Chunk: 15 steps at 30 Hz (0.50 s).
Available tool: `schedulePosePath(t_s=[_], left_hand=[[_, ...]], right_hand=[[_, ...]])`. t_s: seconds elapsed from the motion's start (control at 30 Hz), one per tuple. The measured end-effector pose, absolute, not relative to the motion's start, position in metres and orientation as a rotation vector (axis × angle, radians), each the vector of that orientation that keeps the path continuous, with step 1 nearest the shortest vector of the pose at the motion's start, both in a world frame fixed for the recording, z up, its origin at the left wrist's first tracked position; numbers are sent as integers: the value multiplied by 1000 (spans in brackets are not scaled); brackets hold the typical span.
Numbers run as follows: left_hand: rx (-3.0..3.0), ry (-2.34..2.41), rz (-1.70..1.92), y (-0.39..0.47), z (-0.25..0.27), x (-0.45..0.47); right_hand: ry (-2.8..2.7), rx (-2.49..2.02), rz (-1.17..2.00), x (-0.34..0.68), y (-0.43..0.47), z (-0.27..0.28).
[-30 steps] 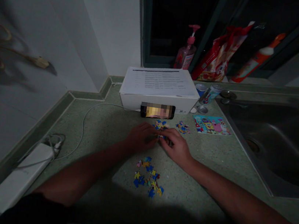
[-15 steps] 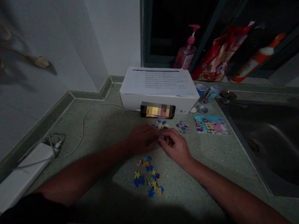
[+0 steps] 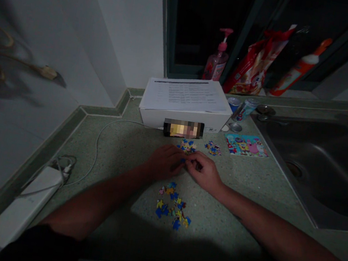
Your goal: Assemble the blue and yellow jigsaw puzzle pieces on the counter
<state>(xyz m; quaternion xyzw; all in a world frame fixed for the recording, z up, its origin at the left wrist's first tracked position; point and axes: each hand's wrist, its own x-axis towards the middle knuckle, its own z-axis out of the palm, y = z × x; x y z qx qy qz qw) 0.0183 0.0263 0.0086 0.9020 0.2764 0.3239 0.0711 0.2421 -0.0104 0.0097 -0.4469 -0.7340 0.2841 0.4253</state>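
Note:
Fingertip to fingertip over the countertop, my left hand (image 3: pixel 163 162) and my right hand (image 3: pixel 205 169) are both closed in a pinch. Between them shows a small blue jigsaw puzzle piece (image 3: pixel 183 160), mostly covered by the fingers. Just beyond the fingers lies a cluster of puzzle pieces (image 3: pixel 187 144), its near side partly hidden by my hands. A second small cluster of pieces (image 3: pixel 213 147) sits to its right. Nearer to me, several loose blue, yellow and orange pieces (image 3: pixel 169 210) are scattered on the counter.
A white box (image 3: pixel 186 100) stands behind, with a phone (image 3: pixel 183 129) leaning on its front. To the right are a colourful cartoon picture card (image 3: pixel 247 145), small tins (image 3: pixel 245 109) and a metal sink (image 3: pixel 333 170). A white power strip (image 3: pixel 26 204) and its cable lie left.
The fingers of my right hand have shifted slightly, and the blue piece between the hands shows in a slightly different place. The scattered pieces have stayed put.

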Motion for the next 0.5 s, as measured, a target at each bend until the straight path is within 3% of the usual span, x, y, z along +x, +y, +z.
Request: schedulePosePath(t_s=[0.5], left_hand=[[2532,939,1110,29,6,17]], right_hand=[[-1818,-1123,610,246,-10,10]])
